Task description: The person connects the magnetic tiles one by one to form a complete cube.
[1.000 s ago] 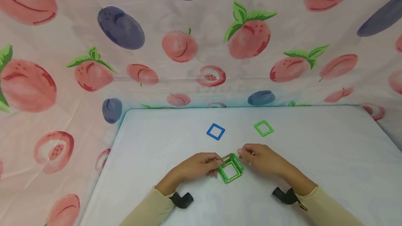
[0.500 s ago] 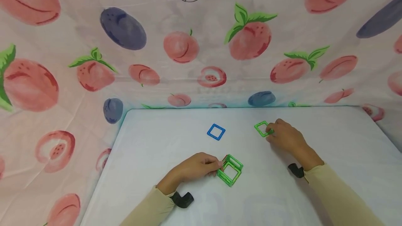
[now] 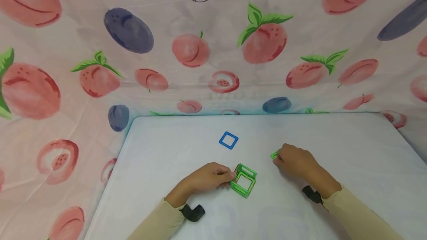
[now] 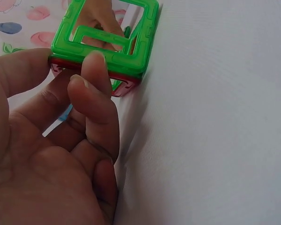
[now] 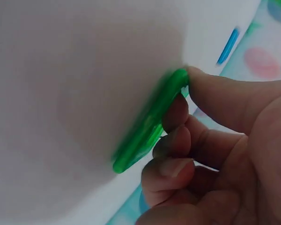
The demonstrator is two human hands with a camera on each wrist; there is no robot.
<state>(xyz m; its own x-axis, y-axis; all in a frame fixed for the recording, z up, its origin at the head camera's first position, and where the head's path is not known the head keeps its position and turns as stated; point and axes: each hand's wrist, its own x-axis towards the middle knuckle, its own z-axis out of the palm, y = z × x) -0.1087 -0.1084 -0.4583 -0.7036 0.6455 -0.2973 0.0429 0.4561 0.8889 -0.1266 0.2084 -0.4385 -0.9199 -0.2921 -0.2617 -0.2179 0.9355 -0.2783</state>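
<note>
My left hand (image 3: 211, 177) pinches the left side of a box-shaped frame (image 3: 242, 192) built from green square magnetic tiles. A red tile (image 4: 124, 86) shows on the side of this frame nearest the left fingers. Between the thumb and curled fingers of my right hand (image 3: 296, 161) is a single green square magnetic tile (image 5: 147, 124); most of it is covered by the hand in the head view. That tile is apart from the frame, to its right. A blue square magnetic tile (image 3: 228, 140) lies flat farther back on the table.
The white table (image 3: 160, 140) ends at the back against a fruit-printed cloth (image 3: 200, 73), which also hangs along the left side. Black curved pieces sit at both wrists, by the sleeves.
My right hand went from beside the frame to the far green tile, took hold of it and drew it toward me. The left hand still holds the frame, which has turned slightly.
</note>
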